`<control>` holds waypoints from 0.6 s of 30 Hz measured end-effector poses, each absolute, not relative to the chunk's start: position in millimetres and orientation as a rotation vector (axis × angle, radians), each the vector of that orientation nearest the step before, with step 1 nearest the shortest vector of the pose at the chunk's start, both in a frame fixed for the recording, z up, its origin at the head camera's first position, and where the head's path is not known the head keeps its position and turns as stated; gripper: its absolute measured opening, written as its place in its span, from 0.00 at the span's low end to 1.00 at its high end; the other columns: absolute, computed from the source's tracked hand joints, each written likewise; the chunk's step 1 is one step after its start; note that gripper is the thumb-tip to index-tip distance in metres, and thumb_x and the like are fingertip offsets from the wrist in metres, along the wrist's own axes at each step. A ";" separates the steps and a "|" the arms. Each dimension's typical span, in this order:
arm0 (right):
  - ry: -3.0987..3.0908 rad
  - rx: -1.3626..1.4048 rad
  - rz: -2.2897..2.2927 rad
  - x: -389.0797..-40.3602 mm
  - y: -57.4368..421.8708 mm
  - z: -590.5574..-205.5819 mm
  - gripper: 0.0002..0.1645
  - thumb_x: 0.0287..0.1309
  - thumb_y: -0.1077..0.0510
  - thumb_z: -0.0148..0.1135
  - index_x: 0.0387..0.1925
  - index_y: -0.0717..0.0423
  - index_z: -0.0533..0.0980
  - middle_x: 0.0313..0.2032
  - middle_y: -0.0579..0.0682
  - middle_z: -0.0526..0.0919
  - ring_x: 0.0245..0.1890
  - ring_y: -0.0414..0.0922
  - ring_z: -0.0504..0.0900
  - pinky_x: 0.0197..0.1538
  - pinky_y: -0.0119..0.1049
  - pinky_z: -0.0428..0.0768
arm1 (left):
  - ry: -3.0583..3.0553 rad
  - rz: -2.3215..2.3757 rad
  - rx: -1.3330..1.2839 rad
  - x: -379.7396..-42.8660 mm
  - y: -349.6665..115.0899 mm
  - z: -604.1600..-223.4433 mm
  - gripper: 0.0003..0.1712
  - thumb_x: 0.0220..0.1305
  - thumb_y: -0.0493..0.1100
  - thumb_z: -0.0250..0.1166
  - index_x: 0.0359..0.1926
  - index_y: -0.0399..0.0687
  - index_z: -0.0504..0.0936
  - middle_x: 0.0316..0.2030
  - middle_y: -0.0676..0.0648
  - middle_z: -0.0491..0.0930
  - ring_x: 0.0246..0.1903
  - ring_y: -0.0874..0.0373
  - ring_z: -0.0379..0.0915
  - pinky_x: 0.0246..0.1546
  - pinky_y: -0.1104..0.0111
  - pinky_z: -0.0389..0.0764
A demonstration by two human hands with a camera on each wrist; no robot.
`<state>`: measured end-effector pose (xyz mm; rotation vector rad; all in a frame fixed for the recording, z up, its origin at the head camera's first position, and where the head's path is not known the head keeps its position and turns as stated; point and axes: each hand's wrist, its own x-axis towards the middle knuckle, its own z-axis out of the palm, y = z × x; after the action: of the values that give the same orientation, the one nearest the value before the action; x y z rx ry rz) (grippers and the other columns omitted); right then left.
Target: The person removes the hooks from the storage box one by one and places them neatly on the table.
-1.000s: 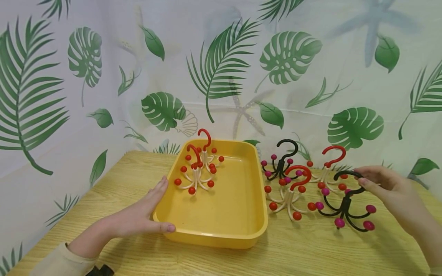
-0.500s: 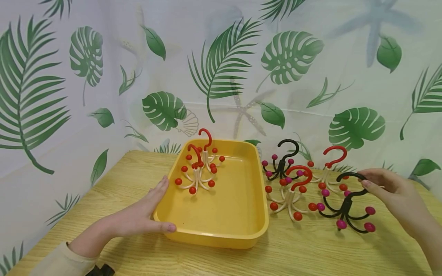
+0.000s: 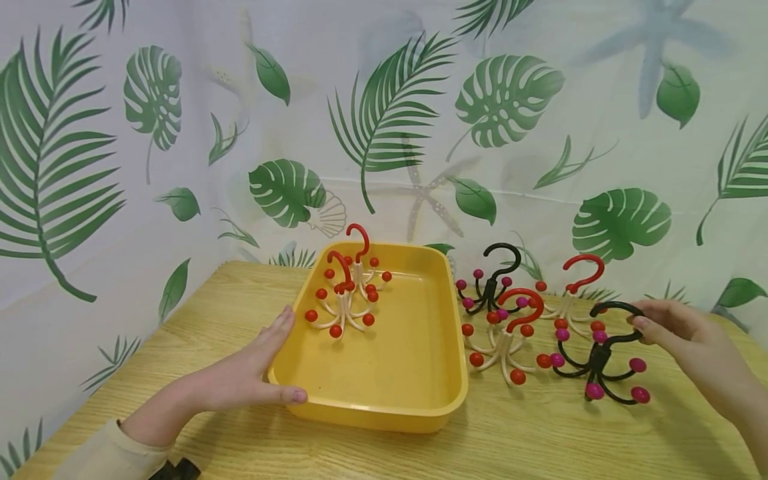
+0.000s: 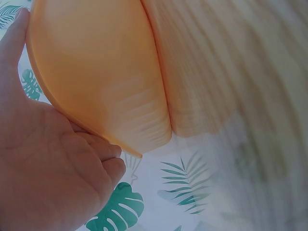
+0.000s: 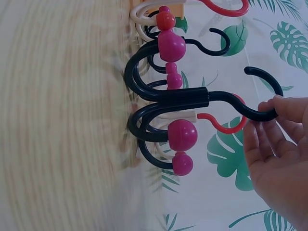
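Pinched by its hook end in my right hand (image 3: 699, 347) is a black multi-prong hook hanger (image 3: 599, 360) with pink ball tips. It leans toward the hand at the table's right, its prongs at or close to the tabletop. The right wrist view shows thumb and fingers on the hook of this hanger (image 5: 185, 96). My left hand (image 3: 243, 377) rests on the near left corner of a yellow tray (image 3: 366, 408), thumb along the front rim and fingers along the left side. Inside the tray stand two white hangers (image 3: 343, 308) with red hooks and red ball tips.
Right of the tray stand another black hanger (image 3: 490, 290), a white hanger (image 3: 505, 343) with a red hook, and a similar white hanger (image 3: 567, 307) farther back. Their prongs crowd close to the held one. A leaf-print cloth (image 3: 396, 133) hangs behind the wooden table (image 3: 510, 440).
The held black hanger tilts a little more, its hook shifting right and slightly down with my right hand. My left hand and the tray keep their places.
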<state>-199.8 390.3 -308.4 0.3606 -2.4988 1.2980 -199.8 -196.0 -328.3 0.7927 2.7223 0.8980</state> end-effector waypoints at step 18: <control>-2.705 0.427 0.697 -197.0 358.1 -283.5 0.39 0.64 0.55 0.60 0.66 0.72 0.54 0.58 0.76 0.62 0.56 0.72 0.60 0.50 0.71 0.58 | 2.711 0.912 0.789 -199.7 -195.9 -327.7 0.65 0.57 0.62 0.66 0.74 0.42 0.30 0.73 0.42 0.25 0.70 0.36 0.26 0.66 0.43 0.39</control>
<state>-197.0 358.1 -283.5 0.4271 -2.7054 0.6970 -199.7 -195.9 -327.7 0.7893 2.7115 0.9119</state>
